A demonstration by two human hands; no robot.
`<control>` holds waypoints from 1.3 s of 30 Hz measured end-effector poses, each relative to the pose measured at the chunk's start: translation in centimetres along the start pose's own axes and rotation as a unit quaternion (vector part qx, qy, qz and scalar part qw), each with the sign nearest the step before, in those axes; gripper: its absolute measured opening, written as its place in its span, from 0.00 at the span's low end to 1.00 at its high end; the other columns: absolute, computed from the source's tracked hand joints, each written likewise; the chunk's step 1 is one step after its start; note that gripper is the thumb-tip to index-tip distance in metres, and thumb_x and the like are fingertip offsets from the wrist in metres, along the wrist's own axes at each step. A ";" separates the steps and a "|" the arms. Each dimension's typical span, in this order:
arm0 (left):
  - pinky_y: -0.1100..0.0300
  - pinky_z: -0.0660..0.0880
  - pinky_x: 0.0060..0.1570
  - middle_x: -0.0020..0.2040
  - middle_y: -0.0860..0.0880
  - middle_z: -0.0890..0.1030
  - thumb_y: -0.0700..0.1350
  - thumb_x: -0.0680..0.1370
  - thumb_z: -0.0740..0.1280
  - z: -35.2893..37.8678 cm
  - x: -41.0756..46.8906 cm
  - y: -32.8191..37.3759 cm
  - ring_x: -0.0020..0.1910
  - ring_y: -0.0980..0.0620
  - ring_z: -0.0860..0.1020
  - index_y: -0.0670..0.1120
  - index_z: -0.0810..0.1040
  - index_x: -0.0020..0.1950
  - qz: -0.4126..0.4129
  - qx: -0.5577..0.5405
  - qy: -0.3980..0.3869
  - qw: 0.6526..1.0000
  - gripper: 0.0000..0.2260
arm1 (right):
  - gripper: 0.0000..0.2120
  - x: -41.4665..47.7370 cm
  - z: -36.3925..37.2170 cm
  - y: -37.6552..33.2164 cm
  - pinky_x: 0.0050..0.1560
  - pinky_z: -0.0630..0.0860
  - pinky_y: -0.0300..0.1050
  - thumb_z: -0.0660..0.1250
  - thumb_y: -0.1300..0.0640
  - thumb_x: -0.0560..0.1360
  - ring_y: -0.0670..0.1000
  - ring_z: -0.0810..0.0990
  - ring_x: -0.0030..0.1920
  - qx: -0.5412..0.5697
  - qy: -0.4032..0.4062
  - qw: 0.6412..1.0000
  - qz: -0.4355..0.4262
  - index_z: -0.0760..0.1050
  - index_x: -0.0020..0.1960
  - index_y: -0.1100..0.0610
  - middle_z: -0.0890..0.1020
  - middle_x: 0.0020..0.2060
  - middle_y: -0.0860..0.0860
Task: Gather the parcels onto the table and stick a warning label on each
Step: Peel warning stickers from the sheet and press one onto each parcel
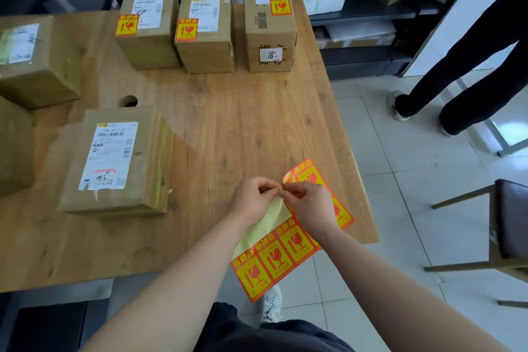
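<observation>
A sheet of red-and-yellow warning labels (pixel 274 260) hangs over the near right edge of the wooden table (pixel 243 128). My left hand (pixel 253 200) pinches the pale backing paper, and my right hand (pixel 311 206) pinches the corner of one label at the sheet's top. Three brown parcels at the back carry a warning label each: left (pixel 148 28), middle (pixel 204 33), and tall right (pixel 270 20). A flat parcel (pixel 117 163) near me shows only a white shipping label. Two more parcels sit at the left edge, one at the back (pixel 34 63) and one nearer (pixel 14 146).
Another person's dark-trousered legs (pixel 468 60) stand on the tiled floor at the right. A chair (pixel 503 226) is near the table's right side. Dark shelves (pixel 357 14) with more parcels run behind the table. A round cable hole (pixel 128 101) pierces the tabletop.
</observation>
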State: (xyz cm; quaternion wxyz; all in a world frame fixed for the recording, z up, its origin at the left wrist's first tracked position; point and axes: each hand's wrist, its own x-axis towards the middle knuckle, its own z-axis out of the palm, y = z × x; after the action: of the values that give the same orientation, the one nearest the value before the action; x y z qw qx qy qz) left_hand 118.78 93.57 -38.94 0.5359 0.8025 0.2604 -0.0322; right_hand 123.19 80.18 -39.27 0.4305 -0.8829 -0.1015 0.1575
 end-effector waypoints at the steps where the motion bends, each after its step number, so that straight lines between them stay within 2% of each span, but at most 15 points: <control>1: 0.63 0.73 0.44 0.41 0.51 0.82 0.41 0.74 0.71 0.0 0.0 -0.1 0.41 0.55 0.78 0.46 0.83 0.45 0.002 -0.008 0.006 1.000 0.02 | 0.09 0.0 0.1 0.0 0.46 0.78 0.42 0.72 0.51 0.71 0.42 0.81 0.43 0.015 0.001 1.000 0.003 0.84 0.49 0.52 0.85 0.42 0.46; 4: 0.66 0.73 0.42 0.41 0.50 0.83 0.41 0.73 0.72 -0.2 -0.1 -0.1 0.40 0.57 0.79 0.49 0.82 0.43 0.013 -0.014 0.007 1.000 0.03 | 0.08 -0.2 0.2 0.1 0.48 0.78 0.43 0.73 0.53 0.71 0.42 0.82 0.43 0.043 0.001 0.999 0.009 0.84 0.49 0.54 0.85 0.41 0.47; 7: 0.64 0.73 0.45 0.41 0.51 0.82 0.40 0.75 0.70 -0.4 -0.2 -0.1 0.42 0.56 0.78 0.49 0.82 0.44 0.023 -0.011 -0.018 0.999 0.04 | 0.08 -0.3 0.2 0.0 0.48 0.79 0.42 0.72 0.53 0.72 0.43 0.82 0.44 0.059 -0.010 0.998 0.014 0.84 0.50 0.54 0.85 0.42 0.47; 13: 0.61 0.75 0.49 0.45 0.49 0.83 0.38 0.76 0.68 -0.8 -0.7 -0.5 0.46 0.52 0.80 0.46 0.82 0.49 0.026 -0.006 -0.054 0.998 0.06 | 0.02 -0.4 -0.3 -0.2 0.39 0.74 0.30 0.72 0.53 0.72 0.36 0.80 0.39 0.052 -0.027 0.998 0.006 0.83 0.43 0.49 0.82 0.35 0.39; 16: 0.56 0.76 0.52 0.46 0.49 0.83 0.38 0.76 0.67 -1.1 -0.8 -0.5 0.48 0.51 0.80 0.46 0.82 0.50 0.028 0.007 -0.055 0.998 0.06 | 0.05 -0.4 -0.5 -0.4 0.36 0.72 0.28 0.70 0.53 0.74 0.36 0.78 0.37 0.040 -0.034 0.999 -0.006 0.81 0.40 0.45 0.81 0.33 0.39; 19: 0.55 0.76 0.50 0.45 0.52 0.83 0.39 0.76 0.66 -1.2 -1.0 -0.3 0.46 0.53 0.80 0.48 0.81 0.48 0.037 0.038 -0.037 0.998 0.06 | 0.07 -0.3 -0.5 -0.4 0.31 0.70 0.29 0.68 0.54 0.74 0.37 0.76 0.33 0.023 -0.026 0.999 0.000 0.79 0.38 0.47 0.81 0.32 0.42; 22: 0.57 0.75 0.42 0.41 0.55 0.80 0.39 0.76 0.65 -1.7 -1.0 -0.8 0.41 0.53 0.78 0.53 0.77 0.43 0.038 0.106 0.014 0.994 0.09 | 0.07 0.0 -0.9 0.0 0.23 0.66 0.34 0.66 0.56 0.74 0.42 0.71 0.25 0.022 -0.036 0.998 0.038 0.77 0.37 0.51 0.79 0.31 0.48; 24: 0.58 0.71 0.38 0.41 0.56 0.81 0.38 0.77 0.63 -2.2 -0.9 -1.3 0.40 0.52 0.76 0.54 0.78 0.40 0.032 0.159 0.037 0.986 0.12 | 0.07 0.1 -1.3 0.4 0.27 0.67 0.38 0.65 0.56 0.75 0.45 0.73 0.28 0.014 -0.051 0.997 0.056 0.76 0.38 0.53 0.79 0.32 0.50; 25: 0.58 0.71 0.40 0.44 0.56 0.82 0.39 0.77 0.62 -2.2 -0.8 -1.5 0.42 0.52 0.76 0.55 0.80 0.41 0.035 0.192 0.042 0.980 0.12 | 0.07 0.1 -1.5 0.6 0.29 0.68 0.39 0.64 0.56 0.75 0.46 0.74 0.30 0.012 -0.057 0.996 0.062 0.76 0.39 0.54 0.79 0.33 0.50; 27: 0.56 0.70 0.51 0.53 0.57 0.81 0.44 0.77 0.63 -2.1 -0.9 -1.8 0.53 0.52 0.76 0.55 0.81 0.49 0.057 0.283 0.035 0.957 0.09 | 0.06 0.1 -1.8 0.6 0.31 0.69 0.41 0.63 0.57 0.75 0.47 0.75 0.33 0.012 -0.070 0.995 0.075 0.75 0.39 0.54 0.79 0.33 0.49; 28: 0.55 0.66 0.55 0.56 0.58 0.79 0.50 0.76 0.65 -1.9 -0.9 -2.0 0.57 0.52 0.74 0.56 0.79 0.52 0.070 0.330 0.023 0.941 0.07 | 0.06 0.1 -1.8 0.6 0.31 0.69 0.41 0.63 0.57 0.75 0.48 0.76 0.33 0.013 -0.074 0.994 0.081 0.75 0.39 0.54 0.79 0.34 0.49; 30: 0.54 0.60 0.57 0.59 0.59 0.74 0.64 0.67 0.69 -1.3 -1.3 -2.3 0.60 0.52 0.70 0.57 0.74 0.58 0.080 0.395 -0.003 0.915 0.23 | 0.06 0.1 -2.0 0.3 0.33 0.70 0.43 0.62 0.58 0.75 0.49 0.76 0.35 0.017 -0.080 0.992 0.094 0.74 0.40 0.55 0.79 0.34 0.50; 31: 0.53 0.58 0.58 0.59 0.58 0.72 0.68 0.63 0.69 -1.2 -1.5 -2.5 0.61 0.52 0.69 0.56 0.72 0.60 0.087 0.410 -0.005 0.908 0.29 | 0.06 0.1 -2.1 0.2 0.34 0.70 0.44 0.62 0.58 0.75 0.50 0.76 0.36 0.021 -0.084 0.991 0.098 0.74 0.40 0.56 0.78 0.35 0.51; 33: 0.53 0.56 0.61 0.61 0.57 0.70 0.69 0.61 0.70 -1.0 -1.7 -2.8 0.61 0.52 0.67 0.56 0.69 0.63 0.110 0.427 -0.001 0.898 0.34 | 0.06 0.1 -2.5 0.0 0.36 0.70 0.45 0.61 0.58 0.75 0.51 0.76 0.37 0.032 -0.097 0.989 0.104 0.73 0.40 0.57 0.78 0.35 0.51; 39: 0.51 0.55 0.64 0.65 0.56 0.67 0.67 0.66 0.70 -1.0 -2.1 -3.1 0.64 0.51 0.65 0.54 0.65 0.66 0.118 0.427 -0.004 0.897 0.34 | 0.07 -0.3 -3.7 0.0 0.45 0.75 0.53 0.58 0.56 0.77 0.55 0.80 0.44 0.092 -0.102 0.980 0.141 0.73 0.44 0.56 0.80 0.41 0.54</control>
State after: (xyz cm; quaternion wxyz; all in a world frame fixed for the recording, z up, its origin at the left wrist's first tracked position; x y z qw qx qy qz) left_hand 115.32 94.61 -40.46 0.1426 0.9788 0.1230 -0.0800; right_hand 124.23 77.37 -37.07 0.4711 -0.8241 -0.0049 0.3144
